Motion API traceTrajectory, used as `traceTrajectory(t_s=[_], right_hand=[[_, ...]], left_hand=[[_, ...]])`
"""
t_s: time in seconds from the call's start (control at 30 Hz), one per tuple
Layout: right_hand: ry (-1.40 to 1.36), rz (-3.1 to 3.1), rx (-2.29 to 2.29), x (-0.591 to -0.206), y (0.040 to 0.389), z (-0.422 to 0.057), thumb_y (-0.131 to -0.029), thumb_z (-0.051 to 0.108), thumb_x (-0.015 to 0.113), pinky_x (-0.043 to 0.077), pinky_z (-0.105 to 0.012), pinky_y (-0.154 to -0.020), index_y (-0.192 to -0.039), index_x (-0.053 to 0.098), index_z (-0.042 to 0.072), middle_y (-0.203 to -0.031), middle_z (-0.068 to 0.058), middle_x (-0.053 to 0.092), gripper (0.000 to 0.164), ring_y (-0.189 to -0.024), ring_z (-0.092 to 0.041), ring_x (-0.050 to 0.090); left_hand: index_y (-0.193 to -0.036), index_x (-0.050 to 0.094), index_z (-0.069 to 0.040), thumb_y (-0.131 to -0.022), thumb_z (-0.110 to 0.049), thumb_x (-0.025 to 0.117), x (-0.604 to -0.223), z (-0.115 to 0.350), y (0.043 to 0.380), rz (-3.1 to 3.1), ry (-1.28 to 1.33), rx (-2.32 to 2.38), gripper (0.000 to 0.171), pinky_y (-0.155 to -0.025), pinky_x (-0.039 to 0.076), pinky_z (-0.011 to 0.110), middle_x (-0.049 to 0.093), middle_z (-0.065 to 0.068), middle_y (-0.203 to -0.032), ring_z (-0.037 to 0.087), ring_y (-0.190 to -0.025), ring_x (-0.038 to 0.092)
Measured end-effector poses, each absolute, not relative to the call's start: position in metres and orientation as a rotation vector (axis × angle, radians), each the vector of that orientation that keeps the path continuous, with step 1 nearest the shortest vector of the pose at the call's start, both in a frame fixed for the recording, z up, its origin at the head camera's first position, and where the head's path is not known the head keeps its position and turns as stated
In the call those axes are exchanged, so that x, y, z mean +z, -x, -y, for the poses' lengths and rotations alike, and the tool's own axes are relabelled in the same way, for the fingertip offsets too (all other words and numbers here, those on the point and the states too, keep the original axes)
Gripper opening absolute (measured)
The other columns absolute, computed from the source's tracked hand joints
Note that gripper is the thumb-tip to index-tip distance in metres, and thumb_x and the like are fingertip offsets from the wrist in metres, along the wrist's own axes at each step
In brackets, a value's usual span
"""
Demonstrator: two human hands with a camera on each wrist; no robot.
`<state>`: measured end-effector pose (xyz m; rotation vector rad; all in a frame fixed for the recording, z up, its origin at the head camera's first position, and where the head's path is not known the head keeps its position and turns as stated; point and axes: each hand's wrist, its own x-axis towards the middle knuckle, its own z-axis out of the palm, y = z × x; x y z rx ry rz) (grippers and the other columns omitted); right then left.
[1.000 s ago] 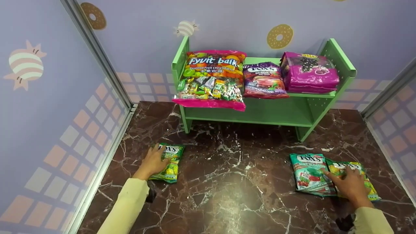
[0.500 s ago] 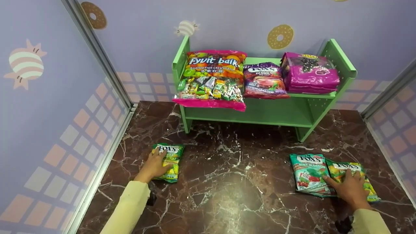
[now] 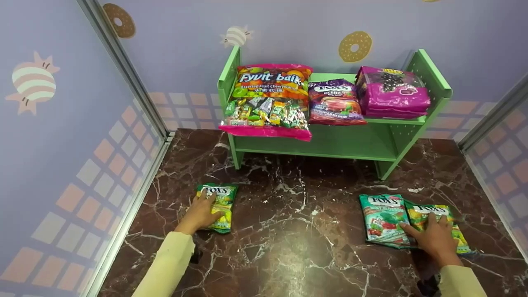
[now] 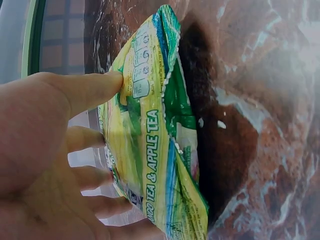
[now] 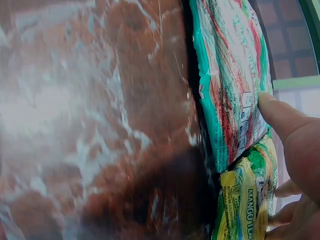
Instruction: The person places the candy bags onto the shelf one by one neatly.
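My left hand [image 3: 200, 213] rests on a green and yellow Fox's candy bag [image 3: 224, 210] lying on the floor at left. In the left wrist view its thumb touches the side of that bag [image 4: 150, 125], fingers spread and nearly straight over the top. My right hand [image 3: 437, 240] lies over a second green and yellow Fox's bag [image 3: 431, 209] at right, partly covering it. Its thumb reaches onto a teal Fox's mint candy bag [image 3: 381, 220], which touches the yellow one; the right wrist view shows the thumb on the mint bag [image 5: 235, 85].
On the upper level of a green shelf [image 3: 315, 152] sit a large Fruit candy bag [image 3: 270, 99], a purple Fox's Berries bag [image 3: 336, 103] and a magenta pack [image 3: 394, 93]. Patterned walls [image 3: 45, 165] border the dark marble floor [image 3: 288, 239].
Both hands have moved inward with the bags under them. The left bag slid slightly right, while the mint and yellow bags slid together to the left. Things on the shelf stayed put.
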<state>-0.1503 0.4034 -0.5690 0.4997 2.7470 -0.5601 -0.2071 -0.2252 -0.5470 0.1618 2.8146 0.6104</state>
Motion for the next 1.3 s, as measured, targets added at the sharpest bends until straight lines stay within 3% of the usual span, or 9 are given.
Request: traceTrajectory(t_s=[0.33,0.6,0.8,1.3], right_hand=[[-0.421,-2.791,-0.542,-0.568,0.150,-0.378,-0.079,0.080,0.050,0.029,-0.079,-0.085,-0.148,0.011,-0.013,-0.144,-0.048,0.003,0.122,-0.129,-0.066,0.011],[-0.348,-2.830,-0.530,-0.568,0.150,-0.356,-0.077,0.079,0.054,0.044,-0.066,-0.071,-0.148,0.017,-0.013,-0.144,-0.048,0.010,0.121,-0.126,-0.064,0.025],[-0.324,-2.804,-0.534,-0.565,0.152,-0.339,-0.076,0.079,0.055,0.043,-0.069,-0.079,-0.148,0.016,-0.012,-0.145,-0.047,0.009,0.123,-0.128,-0.063,0.025],[-0.285,-2.795,-0.541,-0.561,0.154,-0.299,-0.074,0.080,0.057,0.040,-0.074,-0.083,-0.151,0.019,-0.006,-0.149,-0.044,0.009,0.121,-0.130,-0.062,0.027]], left_hand=[[-0.147,0.037,0.001,-0.091,-0.031,0.066,-0.547,0.211,0.204,-2.814,-0.209,0.599,0.071,-0.104,0.033,0.068,0.022,0.035,-0.153,0.062,-0.135,0.025],[-0.147,0.038,-0.001,-0.090,-0.033,0.066,-0.547,0.196,0.203,-2.801,-0.249,0.597,0.072,-0.107,0.031,0.067,0.023,0.035,-0.153,0.062,-0.135,0.025],[-0.145,0.041,0.001,-0.089,-0.033,0.067,-0.548,0.184,0.202,-2.826,-0.294,0.585,0.071,-0.105,0.032,0.069,0.027,0.035,-0.151,0.061,-0.134,0.027],[-0.145,0.042,0.000,-0.090,-0.036,0.067,-0.552,0.160,0.203,-2.867,-0.314,0.541,0.071,-0.100,0.040,0.065,0.028,0.035,-0.150,0.061,-0.131,0.032]])
